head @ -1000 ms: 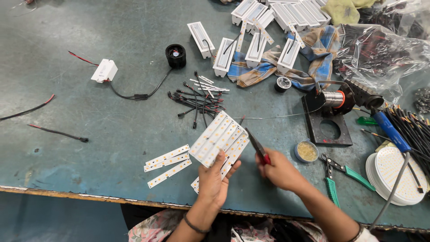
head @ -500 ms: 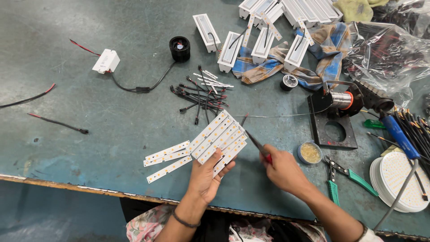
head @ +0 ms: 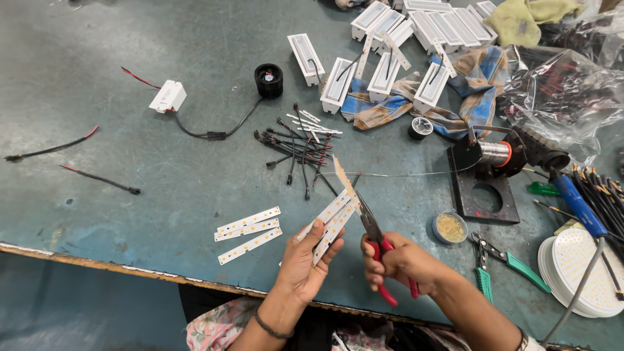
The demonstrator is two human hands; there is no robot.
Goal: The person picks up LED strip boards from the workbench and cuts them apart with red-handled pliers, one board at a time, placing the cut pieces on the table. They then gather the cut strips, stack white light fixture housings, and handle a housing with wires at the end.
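My left hand (head: pixel 304 263) holds a white panel of LED strips (head: pixel 330 223) tilted edge-on above the green table (head: pixel 162 169). My right hand (head: pixel 400 260) grips red-handled pliers (head: pixel 380 244), and their jaws bite the panel's right edge. One narrow strip (head: pixel 342 177) sticks up from the panel's top, bent away. Three separated white LED strips (head: pixel 248 231) lie on the table to the left of my left hand.
A bundle of short black wires (head: pixel 298 146) lies beyond the panel. White lamp housings (head: pixel 380 65) sit on a checked cloth at the back. A solder spool stand (head: pixel 487 166), flux tin (head: pixel 450 227), green-handled cutters (head: pixel 494 263), round LED discs (head: pixel 588 273) and a soldering iron (head: pixel 575 205) crowd the right.
My left hand has turned the panel from flat-facing to edge-on. The pliers have closed in on its right edge and one strip now bends away at the top.
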